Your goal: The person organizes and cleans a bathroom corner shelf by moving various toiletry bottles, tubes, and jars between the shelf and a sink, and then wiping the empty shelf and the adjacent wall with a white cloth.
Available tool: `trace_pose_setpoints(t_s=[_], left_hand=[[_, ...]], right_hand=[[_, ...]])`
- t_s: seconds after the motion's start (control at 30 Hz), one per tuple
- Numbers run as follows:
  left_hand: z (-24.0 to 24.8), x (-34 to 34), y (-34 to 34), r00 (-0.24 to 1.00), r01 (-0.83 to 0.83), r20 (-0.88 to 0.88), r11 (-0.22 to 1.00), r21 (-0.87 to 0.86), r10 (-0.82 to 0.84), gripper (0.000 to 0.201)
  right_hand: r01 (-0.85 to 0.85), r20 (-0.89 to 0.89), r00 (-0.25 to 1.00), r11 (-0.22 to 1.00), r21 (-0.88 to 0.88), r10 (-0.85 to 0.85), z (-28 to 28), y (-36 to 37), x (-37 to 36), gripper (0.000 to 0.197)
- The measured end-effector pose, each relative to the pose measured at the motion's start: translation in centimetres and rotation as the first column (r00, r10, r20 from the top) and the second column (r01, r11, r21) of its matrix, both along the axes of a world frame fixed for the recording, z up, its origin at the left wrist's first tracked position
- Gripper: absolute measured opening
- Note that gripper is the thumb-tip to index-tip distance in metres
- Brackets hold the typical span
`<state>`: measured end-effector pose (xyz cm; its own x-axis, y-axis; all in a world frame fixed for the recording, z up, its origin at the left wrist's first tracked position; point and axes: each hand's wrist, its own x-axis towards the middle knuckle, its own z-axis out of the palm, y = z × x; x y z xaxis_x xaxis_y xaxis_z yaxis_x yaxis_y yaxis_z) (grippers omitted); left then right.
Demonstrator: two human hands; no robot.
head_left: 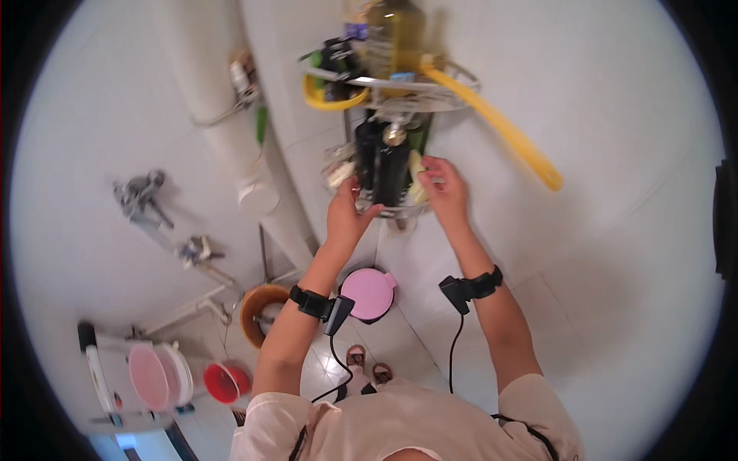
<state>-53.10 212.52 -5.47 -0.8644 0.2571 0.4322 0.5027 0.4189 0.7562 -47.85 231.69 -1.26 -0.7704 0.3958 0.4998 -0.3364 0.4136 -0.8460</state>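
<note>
In front of me a two-tier corner rack (419,96) on the wall holds several bottles. My left hand (350,219) is at the front left of its lower shelf, thumb spread from the fingers. A small whitish item (340,175) sits just beyond those fingertips; I cannot make out its kind. Beside it stand dark bottles, the front one a black bottle (390,173) with a shiny top. At the shelf's right side, the curled fingers of my right hand (446,192) are closed at a pale yellow tube (417,180). Motion blurs this area slightly.
Above, the upper shelf carries a large yellowish bottle (394,42), a yellow basket (330,96) and a long yellow handle (507,134) jutting right. White pipes (207,115) and a tap (142,196) are at left. Below are a pink-lidded bin (367,294) and a brown bucket (254,311).
</note>
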Motion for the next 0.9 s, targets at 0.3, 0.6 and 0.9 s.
trace_pose_setpoints(t_s=[0.3,0.6,0.9], left_hand=[[-13.1,12.6,-25.9,0.792,-0.577,0.363,0.796,0.182,0.491,0.018],[-15.4,50.8,-44.1,0.166,-0.973,0.878,-0.069,0.219,0.448,0.034],[-18.2,73.7,-48.3,-0.06,-0.875,0.934,-0.47,0.121,0.353,0.021]], right_hand=[[-0.473,0.062,0.872,0.867,-0.154,0.486,-4.7,-5.5,2.1,0.008],[-0.839,0.545,0.271,0.472,-0.269,0.793,-8.9,-20.0,6.1,0.027],[-0.948,0.734,-0.203,0.058,-0.314,0.648,-17.5,-42.6,15.9,0.018]])
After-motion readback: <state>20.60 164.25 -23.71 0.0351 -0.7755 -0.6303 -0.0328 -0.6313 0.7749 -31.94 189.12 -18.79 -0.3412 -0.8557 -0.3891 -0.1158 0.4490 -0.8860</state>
